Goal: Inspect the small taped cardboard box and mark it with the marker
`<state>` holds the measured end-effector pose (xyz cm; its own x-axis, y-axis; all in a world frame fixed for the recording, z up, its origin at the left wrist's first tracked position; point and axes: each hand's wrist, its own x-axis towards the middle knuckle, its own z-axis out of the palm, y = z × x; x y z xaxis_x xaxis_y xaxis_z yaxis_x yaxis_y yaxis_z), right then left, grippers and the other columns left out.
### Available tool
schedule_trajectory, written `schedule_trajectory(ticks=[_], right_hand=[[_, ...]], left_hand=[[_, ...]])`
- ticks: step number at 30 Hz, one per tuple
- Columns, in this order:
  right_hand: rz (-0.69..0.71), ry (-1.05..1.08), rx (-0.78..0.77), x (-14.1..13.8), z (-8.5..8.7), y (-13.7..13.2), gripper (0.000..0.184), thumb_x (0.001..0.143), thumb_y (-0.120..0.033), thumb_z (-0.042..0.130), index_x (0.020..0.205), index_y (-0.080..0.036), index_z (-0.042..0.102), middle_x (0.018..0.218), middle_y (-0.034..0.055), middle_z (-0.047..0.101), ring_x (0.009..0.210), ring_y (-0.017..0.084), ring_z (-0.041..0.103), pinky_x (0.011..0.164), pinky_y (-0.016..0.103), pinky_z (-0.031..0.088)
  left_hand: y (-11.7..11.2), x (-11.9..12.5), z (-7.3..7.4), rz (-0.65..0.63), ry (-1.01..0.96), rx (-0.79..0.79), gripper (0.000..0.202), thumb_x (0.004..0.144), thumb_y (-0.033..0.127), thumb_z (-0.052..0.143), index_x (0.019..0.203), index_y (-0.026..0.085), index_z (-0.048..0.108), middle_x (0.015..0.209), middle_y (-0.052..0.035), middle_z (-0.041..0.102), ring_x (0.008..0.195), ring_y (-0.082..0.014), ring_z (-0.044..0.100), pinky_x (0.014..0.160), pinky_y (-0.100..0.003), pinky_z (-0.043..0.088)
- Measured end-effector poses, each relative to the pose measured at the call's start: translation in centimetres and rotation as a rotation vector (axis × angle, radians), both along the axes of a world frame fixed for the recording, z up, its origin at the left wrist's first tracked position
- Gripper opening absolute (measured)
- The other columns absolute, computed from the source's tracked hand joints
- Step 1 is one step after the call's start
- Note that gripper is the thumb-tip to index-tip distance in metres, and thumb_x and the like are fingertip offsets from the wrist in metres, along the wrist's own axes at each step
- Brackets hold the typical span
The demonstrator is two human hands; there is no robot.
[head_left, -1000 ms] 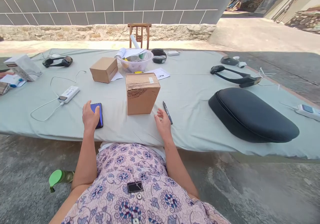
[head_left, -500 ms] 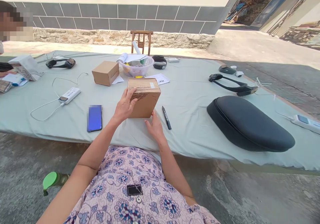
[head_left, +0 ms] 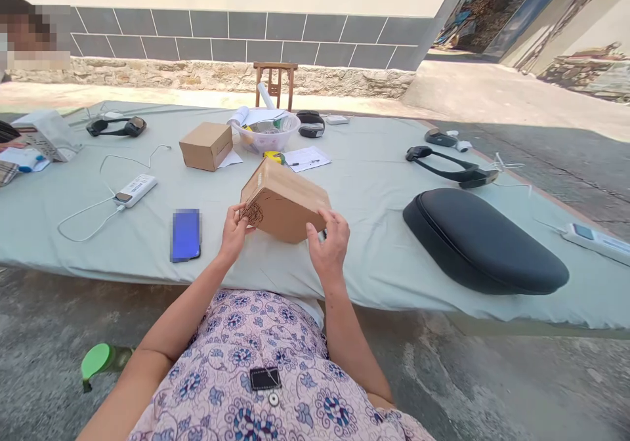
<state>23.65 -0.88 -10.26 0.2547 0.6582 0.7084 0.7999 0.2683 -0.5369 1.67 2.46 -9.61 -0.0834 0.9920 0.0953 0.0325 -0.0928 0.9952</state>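
Between my two hands a brown cardboard box point(head_left: 288, 208) is held tilted above the cloth-covered table. Black scribbled lines mark its left corner, right by my left hand point(head_left: 235, 232), whose thumb and fingers grip that corner. My right hand point(head_left: 331, 243) grips the lower right corner, with fingers over the edge and thumb on the near face. Something dark shows in small part under my right fingers; it may be the black marker, mostly hidden by the hand. Behind the box lie a yellow tape measure point(head_left: 273, 157) and a paper sheet point(head_left: 310, 159) with a pen on it.
A second cardboard box point(head_left: 205, 147) and a plastic basket point(head_left: 266, 140) of items stand farther back. The phone point(head_left: 186, 234) and a power bank point(head_left: 135, 190) lie left; a black case point(head_left: 482, 241) and a headset point(head_left: 450, 167) lie right. Another person sits far left.
The box has turned and tipped, bringing its scribbled corner to the left. My left hand moved down to that corner; my right hand moved up and right, covering where the marker lay.
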Motion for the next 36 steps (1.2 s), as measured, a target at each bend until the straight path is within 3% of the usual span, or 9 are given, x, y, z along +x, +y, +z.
schedule_trajectory(ticks=[3,5,8,11,16,22,29,33,36], right_hand=[[0.009,-0.089,0.002,-1.1,0.6,0.3,0.035,0.094,-0.039,0.051,0.124,-0.024,0.063,0.125,0.0140,0.054,0.120,0.029,0.053,0.106,0.051,0.044],[0.032,-0.112,-0.008,-2.0,0.7,0.5,0.033,0.094,-0.036,0.052,0.121,-0.024,0.064,0.126,0.0143,0.053,0.121,0.030,0.051,0.107,0.052,0.043],[0.044,-0.118,0.004,-2.6,0.7,0.7,0.031,0.093,-0.037,0.055,0.118,-0.023,0.066,0.123,0.0143,0.053,0.118,0.030,0.051,0.108,0.052,0.042],[0.036,-0.113,0.011,-2.4,1.0,1.0,0.035,0.092,-0.048,0.056,0.116,-0.023,0.065,0.120,0.0141,0.052,0.116,0.031,0.052,0.107,0.054,0.043],[0.051,-0.230,-0.025,-1.7,2.1,2.5,0.060,0.088,-0.065,0.056,0.131,-0.022,0.056,0.142,0.0188,0.042,0.136,0.038,0.040,0.110,0.060,0.040],[0.144,-0.345,-0.174,-0.6,2.9,4.4,0.043,0.094,-0.050,0.053,0.127,-0.024,0.062,0.139,0.0156,0.049,0.135,0.036,0.041,0.112,0.058,0.040],[0.192,-0.408,-0.255,-0.6,3.5,5.0,0.038,0.098,-0.039,0.045,0.130,-0.026,0.062,0.139,0.0140,0.052,0.135,0.037,0.040,0.110,0.057,0.042],[0.165,-0.467,-0.261,-1.1,3.6,4.4,0.040,0.096,-0.041,0.049,0.131,-0.025,0.060,0.139,0.0160,0.052,0.136,0.039,0.040,0.105,0.058,0.043],[0.162,-0.529,-0.284,-1.0,4.2,4.4,0.049,0.092,-0.053,0.056,0.132,-0.024,0.058,0.142,0.0181,0.050,0.136,0.041,0.041,0.101,0.059,0.045]], left_hand=[[-0.1,-2.3,-1.5,0.024,0.213,-0.098,0.038,0.085,0.029,0.057,0.122,0.021,0.060,0.130,-0.0134,0.066,0.126,-0.0277,0.059,0.104,-0.047,0.050],[0.0,-3.7,-1.5,0.036,0.245,-0.106,0.045,0.084,0.031,0.061,0.127,0.020,0.059,0.141,-0.0162,0.058,0.136,-0.0310,0.051,0.109,-0.047,0.045],[0.1,-4.4,0.0,0.017,0.221,-0.018,0.064,0.090,0.042,0.058,0.148,0.023,0.040,0.156,-0.0183,0.042,0.141,-0.0304,0.047,0.112,-0.046,0.043],[0.4,-3.1,2.1,0.009,0.375,0.172,0.078,0.089,0.054,0.060,0.155,0.028,0.029,0.163,-0.0167,0.031,0.148,-0.0330,0.036,0.115,-0.051,0.037],[1.7,0.3,4.3,0.009,0.880,0.412,0.086,0.075,0.072,0.067,0.146,0.028,0.049,0.166,-0.0183,0.019,0.152,-0.0485,0.012,0.114,-0.067,0.028],[4.0,0.6,4.9,-0.183,1.126,0.343,0.055,0.092,0.050,0.058,0.144,0.031,0.054,0.162,-0.0139,0.032,0.148,-0.0466,0.025,0.099,-0.057,0.053],[5.6,-0.4,4.1,-0.181,1.146,0.373,0.053,0.094,0.047,0.056,0.144,0.033,0.053,0.160,-0.0132,0.037,0.149,-0.0472,0.025,0.096,-0.055,0.057],[5.2,-0.3,3.9,-0.152,1.158,0.396,0.052,0.094,0.045,0.057,0.144,0.032,0.054,0.159,-0.0157,0.038,0.148,-0.0481,0.028,0.095,-0.058,0.057],[4.8,-0.1,4.0,-0.149,1.184,0.382,0.049,0.094,0.043,0.056,0.142,0.032,0.056,0.158,-0.0158,0.041,0.147,-0.0498,0.029,0.089,-0.056,0.060]])
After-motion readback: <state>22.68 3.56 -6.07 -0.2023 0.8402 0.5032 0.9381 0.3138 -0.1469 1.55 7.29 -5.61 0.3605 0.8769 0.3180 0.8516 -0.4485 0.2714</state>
